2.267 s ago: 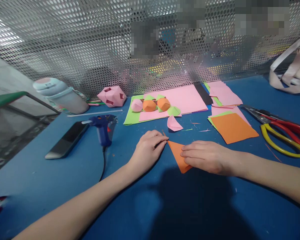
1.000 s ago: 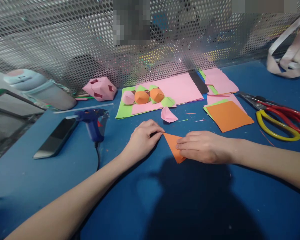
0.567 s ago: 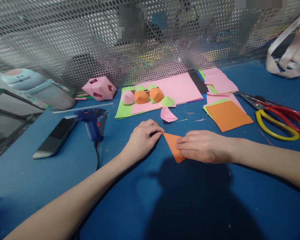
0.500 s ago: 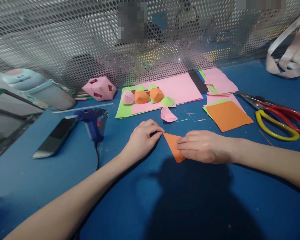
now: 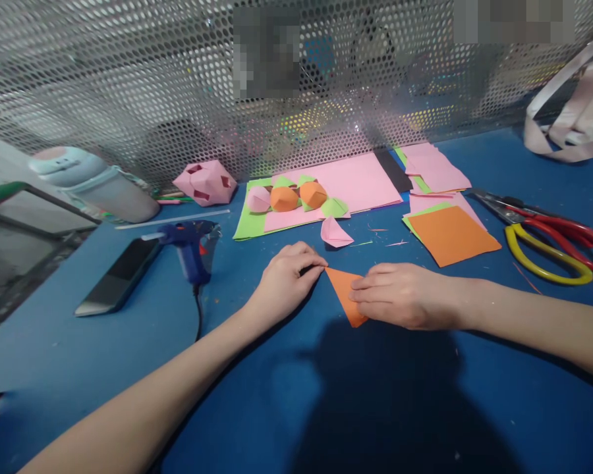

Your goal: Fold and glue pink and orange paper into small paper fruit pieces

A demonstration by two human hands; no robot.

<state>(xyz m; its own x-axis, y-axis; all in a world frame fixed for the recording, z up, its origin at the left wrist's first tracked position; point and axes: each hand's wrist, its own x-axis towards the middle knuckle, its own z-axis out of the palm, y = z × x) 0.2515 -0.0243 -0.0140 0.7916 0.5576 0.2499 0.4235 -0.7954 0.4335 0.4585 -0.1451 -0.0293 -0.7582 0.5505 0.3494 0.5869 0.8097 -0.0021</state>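
A folded orange paper [image 5: 346, 293] lies on the blue table as a triangle, its upper-left corner at my left fingertips. My left hand [image 5: 291, 273] is closed, with thumb and forefinger pinching that corner. On the triangle's right side rests my right hand [image 5: 405, 295], its fingers together and bent over the paper, holding it against the table. Those fingers hide the right part of the paper, and the right thumb cannot be seen. Just beyond my hands sits a folded pink paper piece [image 5: 335, 233].
Folded pieces [image 5: 285, 199] rest on pink and green sheets [image 5: 360, 181]. To the right are orange squares [image 5: 452, 234] and scissors [image 5: 548, 257]. A glue gun [image 5: 190, 247], phone [image 5: 121, 276], pink paper ball [image 5: 208, 183] and tumbler [image 5: 106, 187] stand left. Perforated metal [image 5: 188, 99] borders the back.
The view has shifted slightly, so the table's things sit a little lower and mostly farther right. Both hands keep their places on the orange paper.
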